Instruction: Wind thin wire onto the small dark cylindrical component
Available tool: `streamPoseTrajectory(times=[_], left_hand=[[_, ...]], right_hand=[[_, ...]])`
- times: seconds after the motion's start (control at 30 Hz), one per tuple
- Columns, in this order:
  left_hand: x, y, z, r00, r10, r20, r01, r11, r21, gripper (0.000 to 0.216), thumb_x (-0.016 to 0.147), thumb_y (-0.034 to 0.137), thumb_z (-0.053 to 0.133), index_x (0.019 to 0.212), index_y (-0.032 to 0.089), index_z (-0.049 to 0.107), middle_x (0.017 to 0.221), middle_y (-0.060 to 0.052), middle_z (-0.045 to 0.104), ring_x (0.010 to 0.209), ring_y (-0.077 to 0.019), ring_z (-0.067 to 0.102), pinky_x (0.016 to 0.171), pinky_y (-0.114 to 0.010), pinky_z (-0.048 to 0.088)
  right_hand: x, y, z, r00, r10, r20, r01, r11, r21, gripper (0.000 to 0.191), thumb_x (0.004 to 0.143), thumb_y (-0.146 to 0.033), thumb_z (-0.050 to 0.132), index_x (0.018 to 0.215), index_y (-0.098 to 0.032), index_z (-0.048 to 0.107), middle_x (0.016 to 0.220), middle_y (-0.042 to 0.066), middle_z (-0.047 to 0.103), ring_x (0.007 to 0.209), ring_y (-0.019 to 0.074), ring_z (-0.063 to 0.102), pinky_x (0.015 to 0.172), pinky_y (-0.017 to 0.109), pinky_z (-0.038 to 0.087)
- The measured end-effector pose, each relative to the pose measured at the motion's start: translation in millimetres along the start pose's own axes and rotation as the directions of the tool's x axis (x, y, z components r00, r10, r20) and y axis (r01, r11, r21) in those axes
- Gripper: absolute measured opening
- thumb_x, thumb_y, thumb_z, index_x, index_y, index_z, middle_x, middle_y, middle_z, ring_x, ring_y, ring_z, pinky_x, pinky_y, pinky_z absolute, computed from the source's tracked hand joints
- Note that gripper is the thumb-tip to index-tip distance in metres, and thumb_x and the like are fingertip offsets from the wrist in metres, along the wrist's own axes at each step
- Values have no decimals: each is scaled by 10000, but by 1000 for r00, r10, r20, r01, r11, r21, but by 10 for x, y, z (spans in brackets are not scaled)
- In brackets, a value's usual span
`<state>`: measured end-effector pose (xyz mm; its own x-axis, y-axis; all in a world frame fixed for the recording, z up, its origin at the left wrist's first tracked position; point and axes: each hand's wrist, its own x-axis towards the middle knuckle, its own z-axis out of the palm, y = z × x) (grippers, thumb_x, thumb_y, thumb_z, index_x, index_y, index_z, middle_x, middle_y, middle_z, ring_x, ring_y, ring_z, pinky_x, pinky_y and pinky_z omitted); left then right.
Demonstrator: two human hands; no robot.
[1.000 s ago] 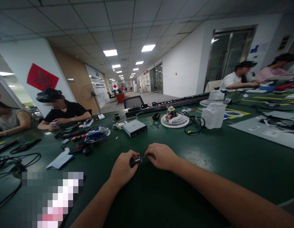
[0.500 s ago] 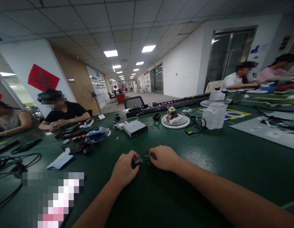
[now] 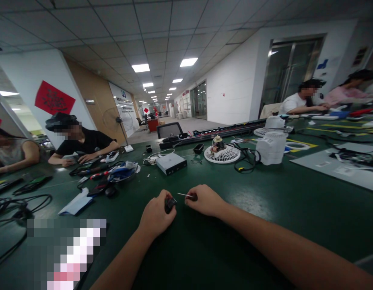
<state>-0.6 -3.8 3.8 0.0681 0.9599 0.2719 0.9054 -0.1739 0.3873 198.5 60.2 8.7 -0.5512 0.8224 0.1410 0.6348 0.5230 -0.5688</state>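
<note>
My left hand (image 3: 156, 211) is closed around a small dark block-like part (image 3: 170, 204), with the fingertips on its sides. What exactly the part is, I cannot make out. Just to the right, my right hand (image 3: 204, 200) grips a thin screwdriver (image 3: 185, 195) by its dark handle. Its slim metal shaft points left, and its tip is slightly above and apart from the part. Fingers hide most of the handle. Both hands are low over the green table (image 3: 210, 249).
A silver disc drive (image 3: 171, 163) lies ahead, with a white fan base with exposed motor (image 3: 221, 151) and a white plastic housing (image 3: 270, 147) to its right. Tools, cables and a blue cloth (image 3: 121, 171) crowd the left. Several people sit around the table.
The part in my left hand has turned and shows a darker, blockier side. The screwdriver shaft has tilted tip-up and shifted left. A small dark piece beneath my right hand is no longer visible there.
</note>
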Motion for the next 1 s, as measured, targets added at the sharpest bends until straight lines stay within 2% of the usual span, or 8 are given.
streamPoseTrajectory(times=[0.13,0.2,0.33,0.47,0.67,0.77,0.87,1.0], left_hand=[[-12,-11,13,997,79,-10,-80,993,-83,253,787,255,614,1020,230,518,843,-15,667,761,-200,641,671,-303,449],[-21,-10,24,989,148,-28,-151,979,-136,274,770,231,640,1017,230,522,902,-25,668,823,-201,640,731,-318,469],[-44,1,39,969,240,-61,-247,949,-194,257,753,189,668,971,231,538,957,-25,663,878,-195,637,785,-328,490],[-63,14,36,955,286,-75,-296,928,-228,249,759,156,674,955,236,543,973,-11,666,891,-184,640,795,-323,501],[-61,11,50,942,322,-92,-334,917,-219,236,759,101,650,935,231,561,958,-15,670,903,-191,647,806,-330,516],[-62,12,42,935,335,-114,-352,911,-214,241,744,67,633,904,231,559,949,-8,671,913,-186,649,818,-320,516],[-70,25,10,940,319,-119,-339,911,-233,211,749,79,637,869,226,545,970,-10,675,935,-181,646,838,-314,510],[-78,41,-20,965,253,-66,-261,936,-236,156,780,175,659,856,227,533,923,-17,682,868,-184,650,782,-316,515]], right_hand=[[43,75,42,998,-57,11,50,945,323,211,832,-285,602,985,-175,698,833,29,712,635,128,617,579,238,451],[49,85,70,996,-87,28,71,924,376,194,826,-261,619,982,-175,697,810,15,698,605,115,595,566,230,440],[39,59,85,985,-166,-51,173,948,265,102,743,-231,720,837,-202,749,785,-3,664,695,125,587,614,229,417],[35,61,56,993,-57,-103,82,965,250,167,694,-302,769,800,-182,725,703,-14,641,620,118,544,538,225,379],[25,68,96,993,-120,21,106,934,341,200,706,-291,748,835,-159,670,702,-19,632,608,106,541,532,210,386],[3,4,120,998,-54,21,43,932,359,196,743,-323,713,829,-156,655,714,-12,642,614,107,552,540,213,390],[-33,-66,83,999,-36,-12,38,955,293,175,772,-325,688,834,-163,664,754,0,662,654,114,572,566,217,396],[-55,-69,14,991,-134,-20,135,972,192,163,772,-294,699,888,-185,667,793,-1,680,697,125,596,588,217,406]])
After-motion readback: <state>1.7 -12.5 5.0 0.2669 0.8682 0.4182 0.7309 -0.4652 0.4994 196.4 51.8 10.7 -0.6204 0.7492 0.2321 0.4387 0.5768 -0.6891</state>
